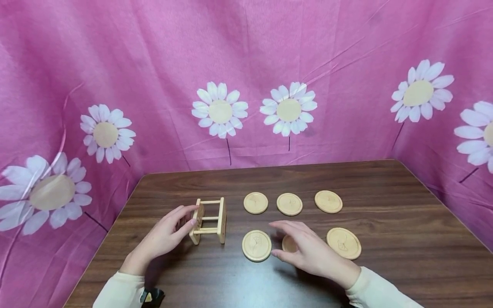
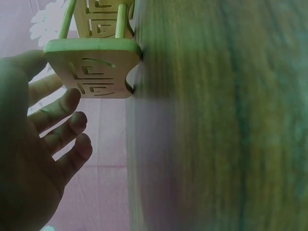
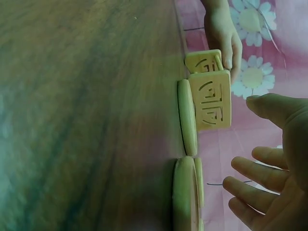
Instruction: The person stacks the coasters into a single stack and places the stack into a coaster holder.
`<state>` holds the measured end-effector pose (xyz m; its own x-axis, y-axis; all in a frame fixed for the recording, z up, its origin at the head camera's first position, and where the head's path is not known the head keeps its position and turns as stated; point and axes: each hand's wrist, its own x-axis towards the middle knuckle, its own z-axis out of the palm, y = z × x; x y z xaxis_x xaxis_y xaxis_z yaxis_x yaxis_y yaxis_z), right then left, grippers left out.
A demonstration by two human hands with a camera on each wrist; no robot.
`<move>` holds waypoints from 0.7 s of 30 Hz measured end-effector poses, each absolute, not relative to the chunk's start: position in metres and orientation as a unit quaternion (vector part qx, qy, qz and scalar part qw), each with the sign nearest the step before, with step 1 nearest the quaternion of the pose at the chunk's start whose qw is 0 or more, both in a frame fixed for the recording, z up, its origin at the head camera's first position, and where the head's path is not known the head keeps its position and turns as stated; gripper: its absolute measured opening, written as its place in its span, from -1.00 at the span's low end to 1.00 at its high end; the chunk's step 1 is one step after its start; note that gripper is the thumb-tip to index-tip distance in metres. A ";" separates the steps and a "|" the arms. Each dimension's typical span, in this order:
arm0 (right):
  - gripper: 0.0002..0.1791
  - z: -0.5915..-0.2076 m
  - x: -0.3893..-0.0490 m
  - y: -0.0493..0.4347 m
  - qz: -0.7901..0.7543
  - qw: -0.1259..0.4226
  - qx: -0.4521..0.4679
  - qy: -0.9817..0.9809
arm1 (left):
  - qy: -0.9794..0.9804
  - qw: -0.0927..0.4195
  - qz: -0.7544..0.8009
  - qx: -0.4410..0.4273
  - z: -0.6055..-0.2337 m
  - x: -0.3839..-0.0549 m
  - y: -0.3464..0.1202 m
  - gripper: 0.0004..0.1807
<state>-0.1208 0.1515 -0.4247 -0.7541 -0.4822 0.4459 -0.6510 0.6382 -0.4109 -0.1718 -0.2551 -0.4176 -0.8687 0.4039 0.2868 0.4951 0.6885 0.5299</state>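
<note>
Dark wooden table before pink daisy-printed cloth on three sides.

Cream long sleeves cover both arms, hands bare.

Head view: bright, even light, sharp | soft dark shadows under both hands on the dark brown wooden table | edges bend a little | wrist views: dimmer, greenish, table wood blurry, hands dark.
</note>
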 end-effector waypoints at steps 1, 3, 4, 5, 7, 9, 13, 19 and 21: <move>-0.35 -0.425 -0.121 0.151 0.283 0.150 0.319 -0.892 | -0.916 0.071 -0.310 -0.245 -0.418 -0.172 -0.255 -0.61; -0.35 -0.426 -0.122 0.151 0.281 0.145 0.321 -0.893 | -0.917 0.065 -0.310 -0.242 -0.418 -0.172 -0.256 -0.60; -0.34 -0.427 -0.122 0.151 0.279 0.141 0.323 -0.893 | -0.918 0.061 -0.309 -0.241 -0.418 -0.172 -0.256 -0.59; -0.33 -0.428 -0.123 0.150 0.277 0.136 0.324 -0.894 | -0.919 0.057 -0.309 -0.238 -0.418 -0.172 -0.257 -0.58; -0.30 -0.428 -0.124 0.148 0.271 0.122 0.328 -0.897 | -0.923 0.050 -0.304 -0.232 -0.418 -0.172 -0.257 -0.56; -0.27 -0.427 -0.125 0.147 0.263 0.112 0.334 -0.898 | -0.927 0.044 -0.297 -0.224 -0.418 -0.171 -0.257 -0.53; -0.22 -0.426 -0.128 0.143 0.248 0.096 0.340 -0.902 | -0.932 0.028 -0.291 -0.212 -0.417 -0.170 -0.256 -0.50; -0.20 -0.426 -0.131 0.139 0.243 0.071 0.338 -0.906 | -0.933 0.012 -0.294 -0.205 -0.417 -0.169 -0.255 -0.48; -0.20 -0.426 -0.132 0.138 0.245 0.061 0.337 -0.907 | -0.935 0.008 -0.292 -0.203 -0.416 -0.169 -0.255 -0.48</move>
